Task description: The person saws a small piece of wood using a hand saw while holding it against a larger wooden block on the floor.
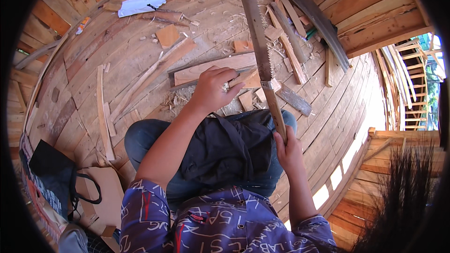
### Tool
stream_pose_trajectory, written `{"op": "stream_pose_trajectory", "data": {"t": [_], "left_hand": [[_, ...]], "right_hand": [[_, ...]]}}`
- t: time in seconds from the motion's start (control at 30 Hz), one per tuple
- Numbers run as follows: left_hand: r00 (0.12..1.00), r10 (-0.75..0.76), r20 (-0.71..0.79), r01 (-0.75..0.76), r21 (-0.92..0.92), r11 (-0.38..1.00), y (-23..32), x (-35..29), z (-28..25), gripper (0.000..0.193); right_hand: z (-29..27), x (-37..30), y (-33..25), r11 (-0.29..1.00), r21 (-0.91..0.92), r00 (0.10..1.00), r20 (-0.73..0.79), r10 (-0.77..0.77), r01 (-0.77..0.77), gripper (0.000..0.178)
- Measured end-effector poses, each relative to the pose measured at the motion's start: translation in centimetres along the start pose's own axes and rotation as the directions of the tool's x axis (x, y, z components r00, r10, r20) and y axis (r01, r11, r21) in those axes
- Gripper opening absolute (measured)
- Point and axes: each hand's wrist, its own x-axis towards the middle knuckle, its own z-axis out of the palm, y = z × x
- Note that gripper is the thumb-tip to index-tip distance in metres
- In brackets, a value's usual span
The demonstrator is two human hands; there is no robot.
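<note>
My right hand (289, 151) is wrapped round the wooden handle of a pull saw (258, 35). Its long, worn blade points up and away from me, teeth on the right edge. In front of my lap, my left hand (214, 88) is closed, thumb against fingers, on a thin wooden strip (243, 78) that sticks out toward the saw. Just beyond that hand lies a wooden board (213, 69) with a dark edge, flat on the floor. Dark cloth (229, 147) covers my crossed legs.
Wood offcuts (168, 36), long strips (104, 112) and curled shavings lie over the plank floor (79, 82). A white sheet (140, 6) rests at the far left. Dark planks (323, 23) lean at the far right. A black bag (52, 171) and cardboard (101, 192) are at my left.
</note>
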Motion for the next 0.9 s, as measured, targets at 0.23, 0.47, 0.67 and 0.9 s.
{"op": "stream_pose_trajectory", "data": {"t": [0.23, 0.47, 0.67, 0.9], "left_hand": [[0.998, -0.050, -0.030, 0.047, -0.089, 0.995, 0.24, -0.13, 0.24, 0.022], [0.998, -0.061, -0.012, 0.059, -0.079, 0.995, 0.46, -0.05, 0.14, 0.023], [0.999, -0.035, -0.038, 0.032, -0.088, 0.996, 0.38, -0.06, 0.23, 0.023], [0.998, 0.057, 0.030, -0.058, 0.039, 0.998, 0.49, 0.24, -0.38, 0.021]], "right_hand": [[0.07, 0.07, 0.09, 1.000, 0.007, 1.000, 0.015, 0.006, -0.006, 0.023], [0.24, 0.02, 0.16, 1.000, 0.024, 1.000, -0.005, 0.008, -0.007, 0.023], [0.22, 0.22, -0.24, 1.000, 0.006, 1.000, 0.006, 0.016, -0.016, 0.023], [-0.26, -0.05, -0.39, 0.997, -0.081, 0.999, 0.034, 0.011, -0.008, 0.024]]}}
